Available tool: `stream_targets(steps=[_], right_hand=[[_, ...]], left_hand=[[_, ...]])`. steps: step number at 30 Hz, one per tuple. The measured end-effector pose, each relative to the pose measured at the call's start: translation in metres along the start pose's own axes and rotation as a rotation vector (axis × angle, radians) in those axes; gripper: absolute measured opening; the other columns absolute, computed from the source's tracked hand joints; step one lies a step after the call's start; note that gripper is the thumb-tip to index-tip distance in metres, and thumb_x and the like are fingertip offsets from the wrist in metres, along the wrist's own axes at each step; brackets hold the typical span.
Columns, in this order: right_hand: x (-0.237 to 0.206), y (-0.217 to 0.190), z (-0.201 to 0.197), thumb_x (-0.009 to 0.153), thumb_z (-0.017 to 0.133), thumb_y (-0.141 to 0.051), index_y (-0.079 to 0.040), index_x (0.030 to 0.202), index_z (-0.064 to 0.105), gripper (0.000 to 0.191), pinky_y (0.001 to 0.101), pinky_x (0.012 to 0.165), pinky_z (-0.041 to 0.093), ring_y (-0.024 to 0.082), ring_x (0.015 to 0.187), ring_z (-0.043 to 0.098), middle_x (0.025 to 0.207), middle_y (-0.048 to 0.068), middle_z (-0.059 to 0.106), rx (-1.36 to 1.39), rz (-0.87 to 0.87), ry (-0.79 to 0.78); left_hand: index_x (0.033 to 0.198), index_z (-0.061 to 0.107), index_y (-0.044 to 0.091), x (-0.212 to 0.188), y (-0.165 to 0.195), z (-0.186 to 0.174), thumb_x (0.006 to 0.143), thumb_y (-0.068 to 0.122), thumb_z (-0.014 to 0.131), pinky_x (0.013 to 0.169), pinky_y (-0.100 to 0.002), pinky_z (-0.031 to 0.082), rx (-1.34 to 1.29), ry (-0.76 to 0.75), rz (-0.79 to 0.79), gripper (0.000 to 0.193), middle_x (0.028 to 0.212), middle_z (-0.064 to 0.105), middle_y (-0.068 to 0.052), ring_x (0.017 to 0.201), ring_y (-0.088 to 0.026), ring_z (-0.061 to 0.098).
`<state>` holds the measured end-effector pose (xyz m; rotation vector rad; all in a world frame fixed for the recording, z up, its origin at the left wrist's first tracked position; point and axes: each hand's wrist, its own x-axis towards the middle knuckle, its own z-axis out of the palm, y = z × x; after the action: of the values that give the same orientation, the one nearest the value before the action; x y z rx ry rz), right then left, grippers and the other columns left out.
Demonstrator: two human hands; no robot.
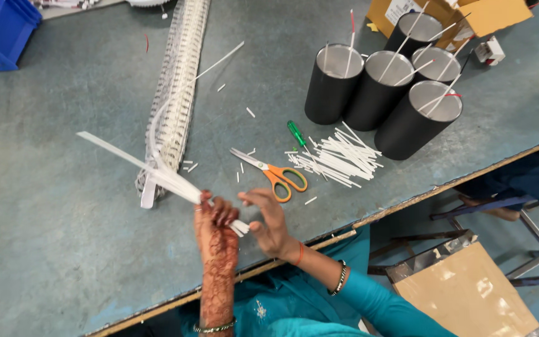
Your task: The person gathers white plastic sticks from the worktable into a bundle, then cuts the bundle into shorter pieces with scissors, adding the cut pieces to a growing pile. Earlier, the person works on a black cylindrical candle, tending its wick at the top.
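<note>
Midway, judging by the layout: white strips [169,178] are gripped in the left hand [216,218] at the near tabletop [63,249] edge, right hand [269,218] half-open at their ends. Cut pieces [338,156] are piled right; scissors [272,171] lie idle.

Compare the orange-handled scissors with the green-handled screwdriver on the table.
The scissors are larger, with two orange loop handles and pointed metal blades; the screwdriver is smaller, with one straight green handle. The scissors lie nearer the right hand; the screwdriver lies farther off, beside the cut white strips. Both lie flat, unheld.
</note>
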<state>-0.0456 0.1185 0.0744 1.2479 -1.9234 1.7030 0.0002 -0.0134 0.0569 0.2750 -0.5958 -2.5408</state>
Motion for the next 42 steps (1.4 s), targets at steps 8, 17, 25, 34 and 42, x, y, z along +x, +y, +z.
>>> stream_targets(steps=[8,17,25,34,42], right_hand=[[-0.015,-0.032,0.014,0.113,0.033,-0.054,0.001,0.133,0.056,0.063,0.0396,0.101,0.048,0.026,0.11,0.06,0.122,0.016,0.055,-0.016,0.036,0.116],[0.016,0.004,-0.059,0.097,0.067,-0.009,-0.004,0.104,0.072,0.01,0.0417,0.085,0.051,0.032,0.098,0.063,0.106,0.012,0.066,-0.58,0.077,-0.093],[0.006,0.04,-0.135,0.09,0.072,-0.005,-0.004,0.097,0.074,0.007,0.0424,0.08,0.05,0.032,0.094,0.063,0.097,0.01,0.067,-0.866,0.234,-0.029],[0.0,0.057,-0.145,0.086,0.075,-0.01,-0.006,0.095,0.077,0.01,0.0423,0.076,0.05,0.031,0.09,0.063,0.094,0.009,0.067,-0.943,0.312,0.008],[0.009,0.061,-0.141,0.083,0.073,-0.008,-0.006,0.085,0.073,0.002,0.042,0.076,0.052,0.03,0.09,0.063,0.09,0.008,0.065,-1.011,0.356,-0.071]], left_hand=[[0.116,0.054,0.01,-0.03,-0.017,0.0,0.108,0.025,0.056,0.058,-0.024,0.035,-0.175,-0.051,-0.042,0.018,0.072,0.039,0.004,0.062,-0.007,0.037],[0.111,0.056,0.009,-0.027,0.036,-0.052,0.11,0.025,0.055,0.056,-0.022,0.037,0.314,-0.008,-0.049,0.016,0.076,0.045,0.002,0.062,-0.006,0.04],[0.114,0.055,0.004,-0.029,0.047,-0.076,0.11,0.023,0.049,0.075,-0.03,0.05,0.519,-0.103,-0.003,0.02,0.093,0.057,-0.005,0.08,-0.013,0.054],[0.115,0.054,0.005,-0.024,0.054,-0.09,0.113,0.024,0.051,0.075,-0.028,0.047,0.45,-0.15,-0.044,0.019,0.091,0.054,-0.005,0.079,-0.013,0.052],[0.115,0.054,0.007,-0.022,0.056,-0.088,0.112,0.023,0.052,0.072,-0.028,0.046,0.405,-0.137,-0.074,0.017,0.091,0.054,-0.004,0.078,-0.013,0.051]])
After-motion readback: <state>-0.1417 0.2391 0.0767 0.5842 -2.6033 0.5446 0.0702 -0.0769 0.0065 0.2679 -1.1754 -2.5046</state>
